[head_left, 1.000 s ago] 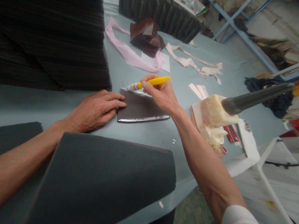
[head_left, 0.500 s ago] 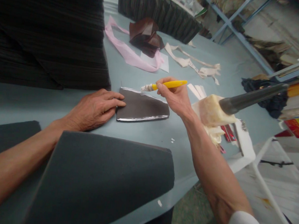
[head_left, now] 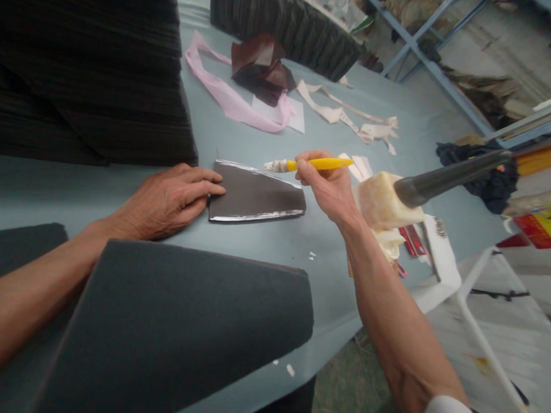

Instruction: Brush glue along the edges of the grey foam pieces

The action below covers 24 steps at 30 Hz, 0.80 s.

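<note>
A dark, tapered flat panel lies on the blue-grey table, with white paste along its two long edges. My left hand rests flat, its fingertips touching the panel's left end. Pinched in my right hand is a yellow-handled brush. Its white-coated bristles point left, close to the panel's far edge; I cannot tell whether they touch it. Nearer to me lies a larger dark panel, partly under my left forearm's side.
A tall stack of black sheets stands at the left. Another dark stack is at the back, by a pink strip and brown scraps. Right of my hand stands a cream, paste-crusted block with a dark handle.
My right hand has moved the brush slightly right relative to the panel, along its far edge. My left hand stays on the panel. The whole view has shifted a little.
</note>
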Available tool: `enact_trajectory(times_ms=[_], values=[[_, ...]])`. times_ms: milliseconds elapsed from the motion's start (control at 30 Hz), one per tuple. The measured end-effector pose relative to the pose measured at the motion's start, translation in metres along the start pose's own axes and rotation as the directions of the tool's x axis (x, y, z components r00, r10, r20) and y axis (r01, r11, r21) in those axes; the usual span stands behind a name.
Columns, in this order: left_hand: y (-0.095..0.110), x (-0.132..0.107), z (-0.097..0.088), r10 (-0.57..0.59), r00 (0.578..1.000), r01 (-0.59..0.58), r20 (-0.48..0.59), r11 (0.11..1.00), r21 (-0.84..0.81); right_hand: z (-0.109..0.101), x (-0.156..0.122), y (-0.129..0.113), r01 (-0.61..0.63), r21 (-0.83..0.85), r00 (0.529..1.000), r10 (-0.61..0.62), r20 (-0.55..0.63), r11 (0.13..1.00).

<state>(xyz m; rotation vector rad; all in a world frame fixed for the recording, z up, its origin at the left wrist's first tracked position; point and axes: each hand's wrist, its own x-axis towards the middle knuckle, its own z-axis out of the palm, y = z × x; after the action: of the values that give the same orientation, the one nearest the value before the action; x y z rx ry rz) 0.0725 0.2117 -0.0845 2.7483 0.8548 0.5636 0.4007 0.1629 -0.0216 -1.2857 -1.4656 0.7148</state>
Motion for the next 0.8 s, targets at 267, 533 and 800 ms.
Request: enact_trajectory(times_ms=[267,533,800], values=[[0.002,0.003,-0.001,-0.005,1.0,0.005,-0.011,1.0,-0.014,-0.01,-0.023,-0.012,-0.102,-0.035,0.991,0.098,-0.092,0.994],[0.001,0.007,-0.005,0.032,0.999,-0.032,0.017,0.999,-0.003,-0.029,-0.067,-0.03,-0.071,-0.048,0.98,0.061,-0.188,0.996],[-0.006,0.012,-0.002,0.065,0.998,-0.064,0.016,0.997,-0.045,-0.04,-0.106,-0.033,-0.103,-0.039,0.962,0.089,-0.259,0.994]])
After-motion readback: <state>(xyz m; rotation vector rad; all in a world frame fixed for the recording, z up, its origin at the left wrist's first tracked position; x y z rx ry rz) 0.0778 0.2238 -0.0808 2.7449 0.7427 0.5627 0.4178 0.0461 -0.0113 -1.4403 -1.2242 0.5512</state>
